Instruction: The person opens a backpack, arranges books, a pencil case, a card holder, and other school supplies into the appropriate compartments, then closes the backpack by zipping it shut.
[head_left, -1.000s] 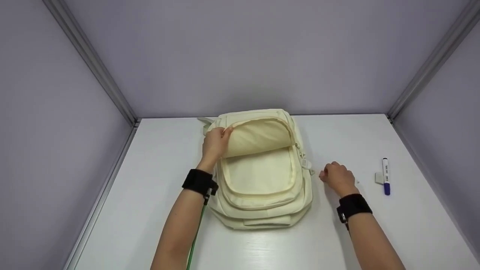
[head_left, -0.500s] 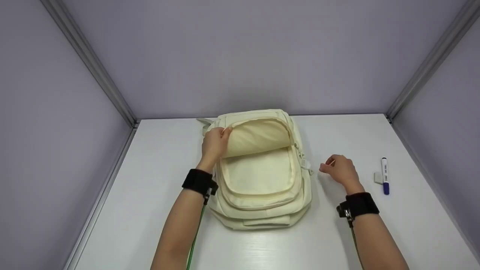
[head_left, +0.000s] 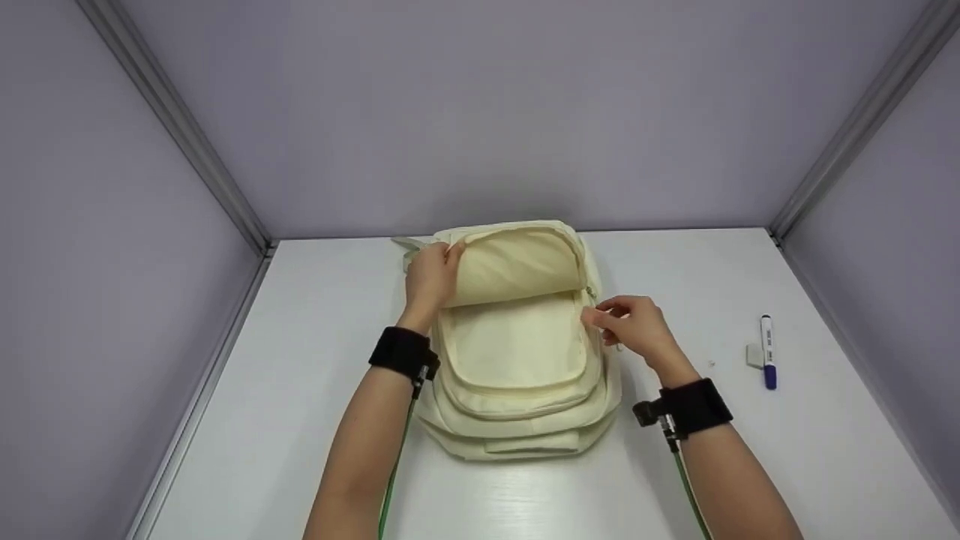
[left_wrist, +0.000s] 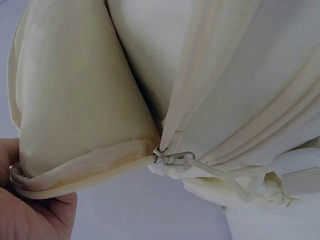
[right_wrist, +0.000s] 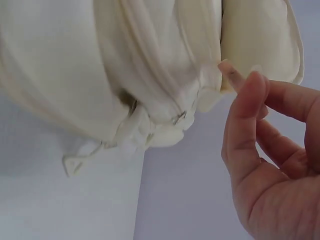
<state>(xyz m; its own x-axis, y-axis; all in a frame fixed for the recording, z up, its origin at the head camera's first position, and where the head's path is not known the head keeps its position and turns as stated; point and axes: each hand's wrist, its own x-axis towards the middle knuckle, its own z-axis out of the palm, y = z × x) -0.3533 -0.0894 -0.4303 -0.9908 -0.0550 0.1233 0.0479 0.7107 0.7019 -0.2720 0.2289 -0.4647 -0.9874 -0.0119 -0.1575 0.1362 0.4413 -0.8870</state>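
Observation:
A cream backpack (head_left: 517, 420) lies on the white table, its front pocket unzipped and the flap (head_left: 517, 262) folded up. My left hand (head_left: 433, 277) pinches the flap's upper left edge; the left wrist view shows thumb and fingers around the zipper edge (left_wrist: 80, 182). My right hand (head_left: 634, 326) is at the pocket's right edge. Between its thumb and forefinger it pinches a small, thin beige piece (right_wrist: 230, 75), whose kind I cannot tell. A metal zipper pull (left_wrist: 175, 158) hangs where the flap meets the bag.
To the right, a white marker (head_left: 767, 345) with a blue-purple end lies against a small whitish block (head_left: 754, 355). A tiny white bit (head_left: 712, 364) lies left of them. Grey panels (head_left: 480, 112) enclose the table's back and sides.
My right hand has moved left from the table beside the backpack to the pocket's right edge, carrying the small beige piece. My left hand keeps its hold on the flap, slightly raised.

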